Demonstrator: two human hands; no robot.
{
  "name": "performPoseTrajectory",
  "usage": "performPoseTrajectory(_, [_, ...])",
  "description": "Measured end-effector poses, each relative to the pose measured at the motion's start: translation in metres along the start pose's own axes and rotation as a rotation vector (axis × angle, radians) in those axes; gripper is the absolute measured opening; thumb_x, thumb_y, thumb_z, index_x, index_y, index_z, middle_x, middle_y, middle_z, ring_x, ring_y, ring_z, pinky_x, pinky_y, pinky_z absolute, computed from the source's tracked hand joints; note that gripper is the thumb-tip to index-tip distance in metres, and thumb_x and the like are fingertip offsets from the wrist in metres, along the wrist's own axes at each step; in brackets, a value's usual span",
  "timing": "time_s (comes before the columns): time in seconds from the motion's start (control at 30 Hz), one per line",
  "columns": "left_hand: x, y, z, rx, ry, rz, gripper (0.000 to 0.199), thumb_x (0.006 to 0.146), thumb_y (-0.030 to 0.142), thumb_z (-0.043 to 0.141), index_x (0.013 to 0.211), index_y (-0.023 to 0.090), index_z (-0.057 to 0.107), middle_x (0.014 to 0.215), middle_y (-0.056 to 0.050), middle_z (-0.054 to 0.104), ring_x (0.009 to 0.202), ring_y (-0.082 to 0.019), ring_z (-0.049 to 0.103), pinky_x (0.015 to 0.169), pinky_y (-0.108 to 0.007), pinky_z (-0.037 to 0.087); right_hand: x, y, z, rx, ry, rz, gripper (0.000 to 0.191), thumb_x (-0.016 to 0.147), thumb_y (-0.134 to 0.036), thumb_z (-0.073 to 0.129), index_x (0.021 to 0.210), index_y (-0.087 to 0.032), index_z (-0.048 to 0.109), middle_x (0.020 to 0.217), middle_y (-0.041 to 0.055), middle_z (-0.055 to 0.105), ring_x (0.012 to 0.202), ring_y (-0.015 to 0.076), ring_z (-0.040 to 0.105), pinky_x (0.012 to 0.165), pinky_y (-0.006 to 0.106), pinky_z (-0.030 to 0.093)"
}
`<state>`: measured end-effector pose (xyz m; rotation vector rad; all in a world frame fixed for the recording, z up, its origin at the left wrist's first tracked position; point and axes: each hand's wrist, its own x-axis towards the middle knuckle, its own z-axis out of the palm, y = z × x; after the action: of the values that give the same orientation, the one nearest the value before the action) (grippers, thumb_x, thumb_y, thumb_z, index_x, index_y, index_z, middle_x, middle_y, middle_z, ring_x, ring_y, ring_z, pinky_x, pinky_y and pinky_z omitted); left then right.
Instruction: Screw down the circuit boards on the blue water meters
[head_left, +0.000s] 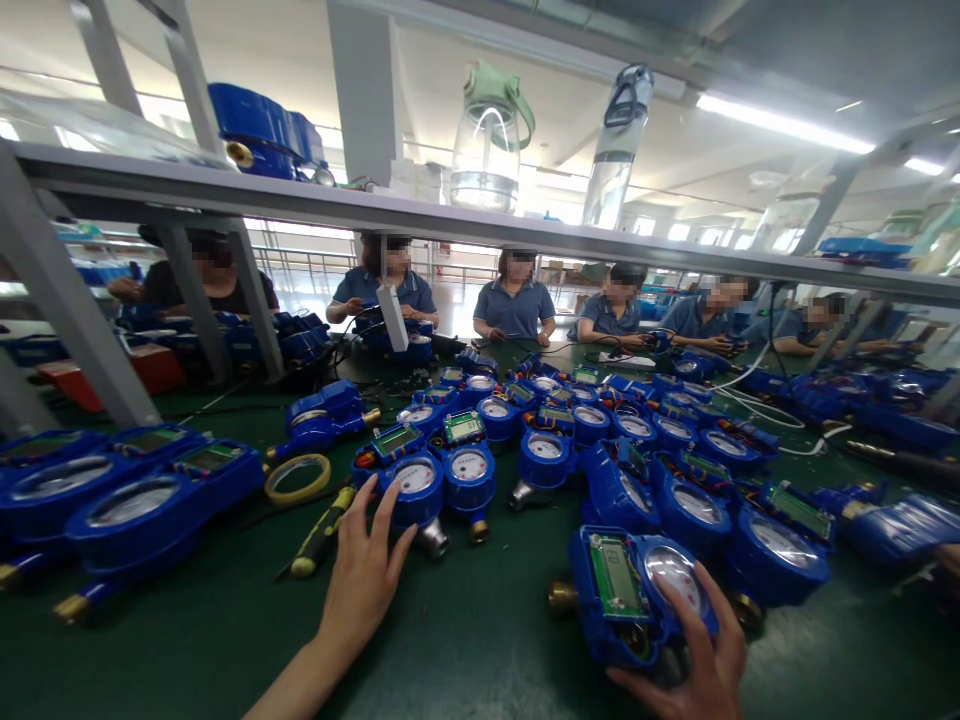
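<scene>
My right hand grips a blue water meter at the near right, with its fingers over the round dial and its thumb beneath. This meter is tilted; its small display and green circuit board are exposed, and a brass pipe end sticks out on the left. My left hand has its fingers spread at the near edge of another water meter, whose board also shows. Whether the fingertips press on it I cannot tell. A yellow-green and black screwdriver lies just left of that hand.
Many more blue meters crowd the green tabletop, with a group at the left. A tape roll lies near the screwdriver. Overhead runs a shelf bearing bottles. Several co-workers sit across the table.
</scene>
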<state>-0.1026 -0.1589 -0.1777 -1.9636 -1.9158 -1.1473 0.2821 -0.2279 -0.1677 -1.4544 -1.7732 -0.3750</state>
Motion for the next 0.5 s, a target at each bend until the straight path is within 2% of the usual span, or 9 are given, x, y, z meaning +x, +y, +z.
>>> performPoseTrajectory(0.23, [-0.002, 0.001, -0.001, -0.024, -0.041, -0.024, 0.059, 0.092, 0.042, 0.043, 0.146, 0.030, 0.024, 0.154, -0.012, 0.019, 0.138, -0.035, 0.029, 0.109, -0.059, 0.033, -0.001, 0.003, 0.000, 0.011, -0.029, 0.012, 0.075, 0.072, -0.064, 0.070, 0.131, -0.026, 0.043, 0.152, 0.0155, 0.016, 0.127, 0.0509, 0.032, 0.095, 0.071, 0.034])
performPoseTrajectory(0.33, [0.004, 0.002, -0.013, -0.090, -0.076, -0.066, 0.056, 0.091, 0.047, 0.042, 0.143, 0.029, 0.030, 0.151, -0.011, 0.023, 0.138, -0.033, 0.030, 0.110, -0.058, 0.033, -0.001, 0.004, 0.001, 0.002, -0.020, 0.001, 0.074, 0.072, -0.065, 0.069, 0.129, -0.026, 0.044, 0.152, 0.0158, 0.018, 0.126, 0.0509, 0.033, 0.094, 0.070, 0.035])
performPoseTrajectory(0.4, [0.024, 0.001, -0.030, -0.143, -0.068, -0.138, 0.054, 0.091, 0.050, 0.041, 0.139, 0.027, 0.036, 0.146, -0.011, 0.032, 0.135, -0.032, 0.034, 0.108, -0.057, 0.036, -0.001, 0.006, 0.002, 0.001, -0.010, -0.007, 0.073, 0.073, -0.065, 0.069, 0.128, -0.026, 0.045, 0.151, 0.0160, 0.019, 0.125, 0.0509, 0.034, 0.093, 0.069, 0.036])
performPoseTrajectory(0.5, [0.083, -0.004, -0.056, -0.175, -0.057, -0.265, 0.054, 0.090, 0.054, 0.039, 0.134, 0.022, 0.041, 0.137, -0.013, 0.042, 0.126, -0.030, 0.045, 0.098, -0.049, 0.047, -0.002, 0.007, 0.003, 0.007, -0.002, -0.007, 0.071, 0.073, -0.066, 0.069, 0.127, -0.026, 0.045, 0.151, 0.0159, 0.020, 0.124, 0.0516, 0.036, 0.091, 0.069, 0.037])
